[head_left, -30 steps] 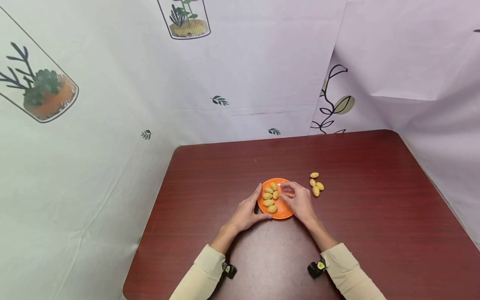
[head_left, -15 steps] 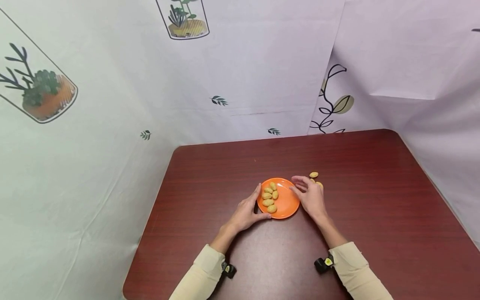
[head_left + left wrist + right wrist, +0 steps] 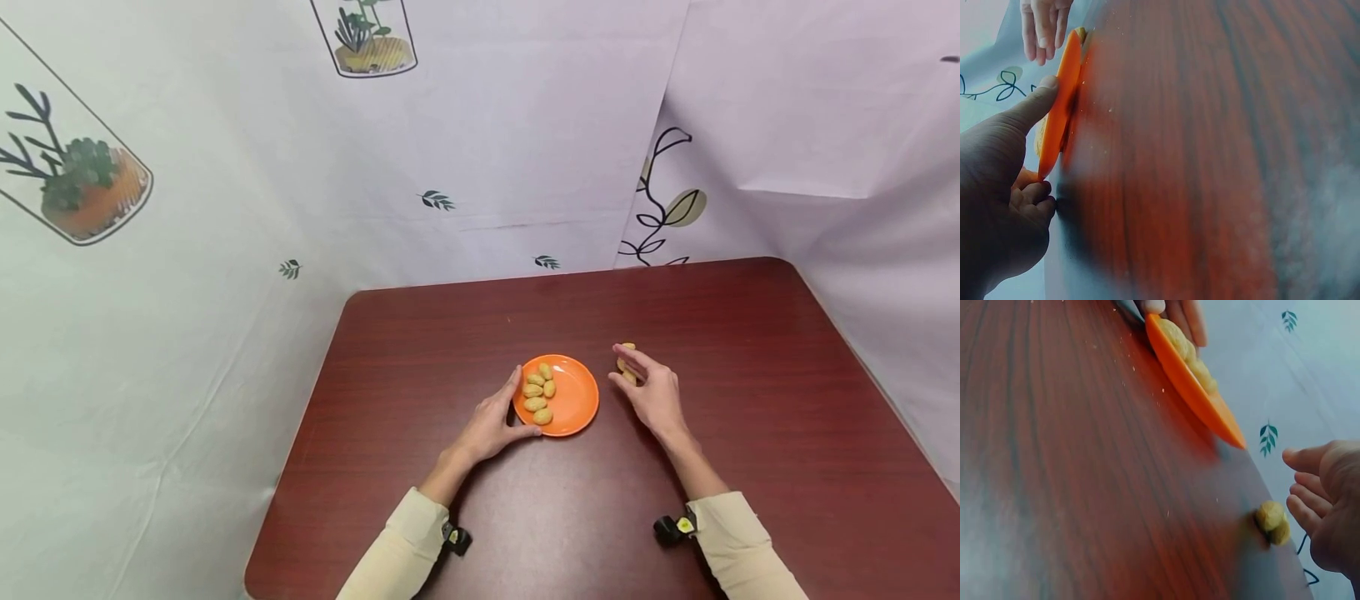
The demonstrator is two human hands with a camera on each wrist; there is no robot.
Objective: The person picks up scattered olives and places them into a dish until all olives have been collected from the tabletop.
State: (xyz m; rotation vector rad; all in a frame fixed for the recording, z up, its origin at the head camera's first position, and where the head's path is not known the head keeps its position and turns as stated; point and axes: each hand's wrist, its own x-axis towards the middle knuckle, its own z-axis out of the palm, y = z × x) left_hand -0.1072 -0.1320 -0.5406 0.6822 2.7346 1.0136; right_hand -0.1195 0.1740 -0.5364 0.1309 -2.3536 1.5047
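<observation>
My left hand (image 3: 491, 427) holds the left side of an orange plate (image 3: 577, 408), thumb on the near rim and fingers along the far left rim. Several unshelled peanuts (image 3: 536, 404) lie on the plate's left half. To the right of the plate, my right hand (image 3: 658, 402) hovers over a small group of loose peanuts (image 3: 629, 378), partly hiding them. Its thumb and fingers are apart, with nothing between them. The right wrist view shows these loose peanuts (image 3: 1271, 520) on the table just beyond the fingertips.
A dark red wooden table (image 3: 420, 358) with rounded corners carries everything. Pale cloth (image 3: 480, 150) with printed plants hangs behind it and along both sides. Each wrist wears a small black camera (image 3: 456, 540).
My right hand has moved right, from over the plate to the loose peanuts, its fingers spreading. My left hand and the plate have stayed in place.
</observation>
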